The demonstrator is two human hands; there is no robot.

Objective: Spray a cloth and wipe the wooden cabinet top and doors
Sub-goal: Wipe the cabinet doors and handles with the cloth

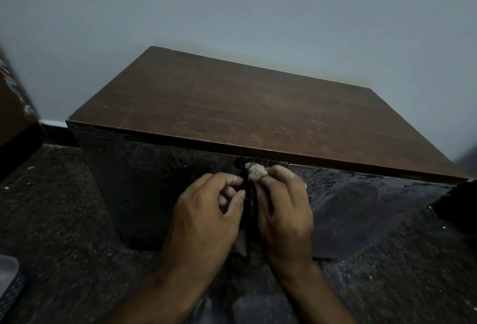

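Note:
A low wooden cabinet stands against the wall; its brown top (pixel 240 109) is bare and shows faint scuffs. Its dark glossy doors (pixel 160 181) face me, with the seam between them at the middle. My right hand (pixel 284 210) pinches a small bunched beige cloth (pixel 256 171) just under the top's front edge, at the seam. My left hand (pixel 209 210) is beside it, fingers curled at the edge of the left door; whether it grips the door I cannot tell. No spray bottle is in view.
A pale grey wall (pixel 232 9) rises behind the cabinet. Dark speckled floor (pixel 56 220) surrounds it. A brown piece of furniture (pixel 13 107) stands at the far left, and a blurred pale object (pixel 7 269) sits at the lower left edge.

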